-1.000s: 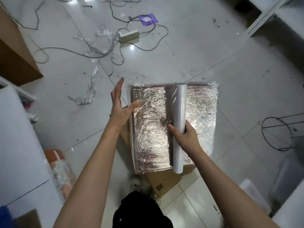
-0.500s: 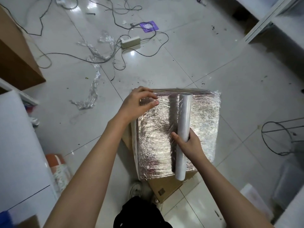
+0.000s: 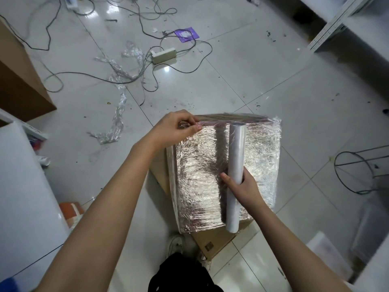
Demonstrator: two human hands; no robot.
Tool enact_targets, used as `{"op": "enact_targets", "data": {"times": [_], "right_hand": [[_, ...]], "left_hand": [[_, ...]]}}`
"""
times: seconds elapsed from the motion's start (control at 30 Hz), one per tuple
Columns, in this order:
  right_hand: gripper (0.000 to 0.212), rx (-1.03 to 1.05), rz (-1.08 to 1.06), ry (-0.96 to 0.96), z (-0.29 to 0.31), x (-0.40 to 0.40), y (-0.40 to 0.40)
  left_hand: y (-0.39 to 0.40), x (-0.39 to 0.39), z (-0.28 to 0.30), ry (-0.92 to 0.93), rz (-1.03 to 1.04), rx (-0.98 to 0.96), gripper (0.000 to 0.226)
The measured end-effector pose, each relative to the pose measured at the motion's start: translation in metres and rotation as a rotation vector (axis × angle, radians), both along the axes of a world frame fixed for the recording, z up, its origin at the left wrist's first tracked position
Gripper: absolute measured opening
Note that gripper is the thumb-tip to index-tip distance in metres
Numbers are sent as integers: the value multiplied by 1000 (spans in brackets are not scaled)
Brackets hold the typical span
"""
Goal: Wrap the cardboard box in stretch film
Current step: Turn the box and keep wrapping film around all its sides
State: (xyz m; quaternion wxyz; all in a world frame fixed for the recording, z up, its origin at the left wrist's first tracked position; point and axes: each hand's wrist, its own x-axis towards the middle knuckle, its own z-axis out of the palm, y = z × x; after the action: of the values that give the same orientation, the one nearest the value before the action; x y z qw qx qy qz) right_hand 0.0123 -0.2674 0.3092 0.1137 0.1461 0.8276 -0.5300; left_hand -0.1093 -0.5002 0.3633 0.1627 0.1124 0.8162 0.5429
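Observation:
The cardboard box (image 3: 261,165), its top covered in shiny wrinkled stretch film, sits on the tiled floor in front of me. A grey-white stretch film roll (image 3: 235,165) lies lengthwise across the box top. My right hand (image 3: 242,186) grips the roll near its lower half. My left hand (image 3: 176,128) is at the box's far left corner, fingers curled and pinching the film edge there. Bare brown cardboard (image 3: 212,241) shows under the box's near edge.
Cables and a white power strip (image 3: 164,55) litter the floor beyond the box, with crumpled film scraps (image 3: 117,119) to the left. A brown carton (image 3: 19,85) stands at far left, a wire frame (image 3: 357,171) at right, a white shelf (image 3: 345,24) at top right.
My left hand went from open beside the box's left edge to the far left corner, where it now pinches the film. The right hand kept its grip on the roll.

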Motion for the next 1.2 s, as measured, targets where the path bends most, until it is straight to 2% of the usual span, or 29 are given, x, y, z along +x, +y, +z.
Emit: {"op": "enact_targets", "data": {"times": [0.07,0.2,0.3,0.37,0.43,0.7,0.77,0.83,1.03,1.2], "right_hand": [[22,0,-6,2,-2,2,0],[24,7,-18,3,-3,3,2],[24,-1,-12,1,-2,1,2],[23,-6,-13,2,-1,0,1],[23,-5,-20,6,-1,-1,0],[20,-33,-75,25,1,1,-1],[17,-59,-104,41,1,3,-2],[15,-75,-111,49,1,4,-3],[21,-84,-98,15,1,1,2],[21,-68,-101,28,4,-7,5]], "left_hand": [[3,-3,-1,123,33,-108,14],[12,0,-3,683,13,-509,29],[14,2,-1,857,-155,-568,42],[15,3,-3,849,-216,-568,43],[14,1,-6,803,-186,-540,37],[14,-8,-7,494,-150,-368,22],[18,-7,-7,545,-130,-417,24],[23,-3,-11,674,-69,-452,24],[29,3,-20,885,71,-465,29],[32,7,-28,884,169,-488,32]]}}
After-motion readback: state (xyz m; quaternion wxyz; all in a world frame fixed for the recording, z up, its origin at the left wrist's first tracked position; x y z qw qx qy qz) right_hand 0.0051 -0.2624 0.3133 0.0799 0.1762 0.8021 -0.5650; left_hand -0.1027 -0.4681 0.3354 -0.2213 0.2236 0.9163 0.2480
